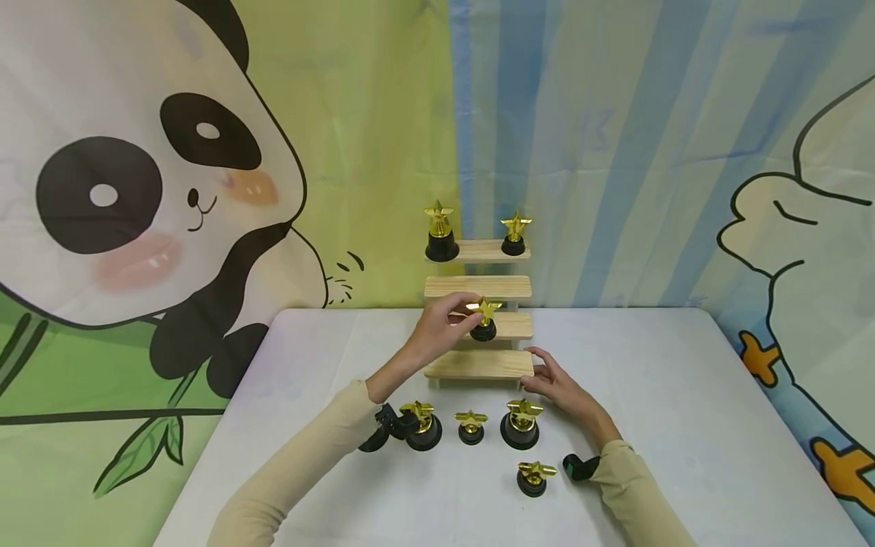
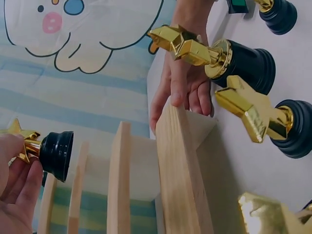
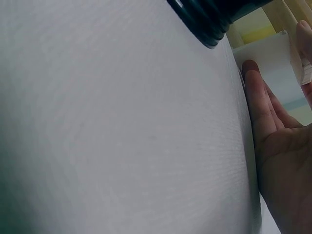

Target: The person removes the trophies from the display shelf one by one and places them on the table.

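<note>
Middle of the head view: the left hand (image 1: 437, 330) has a small gold star trophy (image 1: 484, 320) pinched by its star top between thumb and fingertips, with the black base sitting at or just above the third step down of a wooden stepped stand (image 1: 478, 365). Can't tell for sure if the base is touching the wood. In the left wrist view the same trophy (image 2: 46, 148) shows at the left edge, fingers curled round the gold part, base pointing toward the slats of the stand (image 2: 180, 165).

The right hand (image 1: 557, 384) lies flat with relaxed, straight fingers against the right end of the lowest step, holding nothing. The left wrist view shows its fingertips touching the edge of that board, and the right wrist view has the palm (image 3: 282, 161) resting on the white tabletop (image 3: 122, 126) beside the stand's foot.

Up top in the frame, two more trophies stand on the highest step: a bigger one on the left (image 1: 440, 234) and a smaller one on the right (image 1: 514, 235).

On the tabletop (image 1: 683, 395) below the stand there are four others: one at lower left of centre (image 1: 422, 425), a small one (image 1: 471, 427) just beside it, a larger one (image 1: 521, 424) close to the right hand, and one (image 1: 533, 478) nearer the bottom edge that looks tilted.
</note>
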`<state>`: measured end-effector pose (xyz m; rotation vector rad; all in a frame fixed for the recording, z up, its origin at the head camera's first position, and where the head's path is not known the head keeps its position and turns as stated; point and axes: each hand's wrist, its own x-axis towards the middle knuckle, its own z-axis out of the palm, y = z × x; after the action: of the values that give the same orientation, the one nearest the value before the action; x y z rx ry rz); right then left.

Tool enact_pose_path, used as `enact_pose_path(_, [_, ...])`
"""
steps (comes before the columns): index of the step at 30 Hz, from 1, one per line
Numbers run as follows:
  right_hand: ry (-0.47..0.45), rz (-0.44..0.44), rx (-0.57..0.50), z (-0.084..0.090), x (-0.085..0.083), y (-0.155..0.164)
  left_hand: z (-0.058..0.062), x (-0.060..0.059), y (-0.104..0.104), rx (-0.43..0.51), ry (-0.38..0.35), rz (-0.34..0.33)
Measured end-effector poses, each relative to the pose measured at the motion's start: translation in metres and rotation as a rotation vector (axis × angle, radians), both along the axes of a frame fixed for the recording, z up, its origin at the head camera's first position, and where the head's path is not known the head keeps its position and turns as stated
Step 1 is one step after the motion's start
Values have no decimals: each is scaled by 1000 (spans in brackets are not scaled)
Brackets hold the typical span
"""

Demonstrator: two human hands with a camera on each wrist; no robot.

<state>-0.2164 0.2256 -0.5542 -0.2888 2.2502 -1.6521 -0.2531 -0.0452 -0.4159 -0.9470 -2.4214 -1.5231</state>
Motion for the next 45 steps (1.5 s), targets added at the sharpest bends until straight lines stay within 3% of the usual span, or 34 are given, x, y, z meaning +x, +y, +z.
enact_pose_path(9, [-13,-8,10,1,-3,0,1,22,-4,-23,2,-23])
enact_pose_path(19, [-1,12,-4,7,-3,0,0,46,-8,-7,-44,-65])
enact_pose_path(31, [-9,7,-6,2,-1,0,-2,74,-11,-8,-81,-113])
enact_pose_path(45, [-12,-6,10,1,-2,-1,-12,95,-15,-5,-64,-139])
